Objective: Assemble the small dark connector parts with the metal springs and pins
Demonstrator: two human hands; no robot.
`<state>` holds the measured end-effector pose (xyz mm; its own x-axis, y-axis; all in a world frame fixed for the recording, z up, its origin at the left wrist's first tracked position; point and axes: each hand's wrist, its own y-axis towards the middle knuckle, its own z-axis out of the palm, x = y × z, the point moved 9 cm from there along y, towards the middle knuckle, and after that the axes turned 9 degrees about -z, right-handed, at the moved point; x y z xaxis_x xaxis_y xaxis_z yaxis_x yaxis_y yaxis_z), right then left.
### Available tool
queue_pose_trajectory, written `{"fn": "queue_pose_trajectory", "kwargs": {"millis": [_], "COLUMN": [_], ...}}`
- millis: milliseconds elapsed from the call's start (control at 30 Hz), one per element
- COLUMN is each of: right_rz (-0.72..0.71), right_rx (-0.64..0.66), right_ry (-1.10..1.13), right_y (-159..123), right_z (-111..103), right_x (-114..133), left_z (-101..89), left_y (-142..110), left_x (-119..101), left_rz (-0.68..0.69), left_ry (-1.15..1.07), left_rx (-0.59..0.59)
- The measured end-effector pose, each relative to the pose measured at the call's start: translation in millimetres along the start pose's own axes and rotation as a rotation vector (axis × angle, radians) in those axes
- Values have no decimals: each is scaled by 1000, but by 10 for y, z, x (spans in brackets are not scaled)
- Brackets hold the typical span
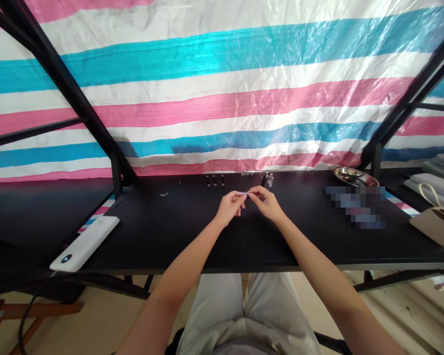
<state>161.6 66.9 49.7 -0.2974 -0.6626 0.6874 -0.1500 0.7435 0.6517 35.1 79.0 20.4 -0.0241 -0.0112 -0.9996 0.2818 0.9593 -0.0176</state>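
Observation:
Over the middle of the black table (163, 231), my left hand (229, 206) and my right hand (265, 201) nearly meet. Between their pinched fingertips is a thin, pale, stick-like piece (243, 193); its kind is too small to make out, and the fingers partly cover it. Beyond my left hand stands a row of small dark pieces with light ends (214, 181). A line of several tiny silvery coil-like pieces (246, 174) lies farther back. Past my right hand are small black pieces (264, 181) and clear pieces (271, 180).
A white power bank (87, 244) lies at the table's left front. On the right are a shiny metal dish (356, 176), a blurred-out item (355, 207) and a beige bag (436, 227). Black frame posts (79, 106) flank a striped plastic sheet (222, 59). A pale strand (164, 194) lies left of centre.

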Motion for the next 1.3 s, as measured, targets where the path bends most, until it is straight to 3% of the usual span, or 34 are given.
{"fn": "queue_pose_trajectory", "kwargs": {"millis": [300,767,1100,1300], "right_rz": [172,120,28,48], "right_rx": [238,421,371,339], "right_ry": [99,-79,-115,-96], "right_y": [-103,-146,-86,-97], "right_z": [257,316,246,224], "right_x": [-128,-58,-17,-68], "left_z": [-79,-41,-41,-65], "left_y": [-15,-18,-41,-30], "left_x": [-50,-8,-42,-17], "left_rz": [63,124,124,131], "left_ry": [37,321,338,337], "left_rx": [-73,-88,-102,-123]}}
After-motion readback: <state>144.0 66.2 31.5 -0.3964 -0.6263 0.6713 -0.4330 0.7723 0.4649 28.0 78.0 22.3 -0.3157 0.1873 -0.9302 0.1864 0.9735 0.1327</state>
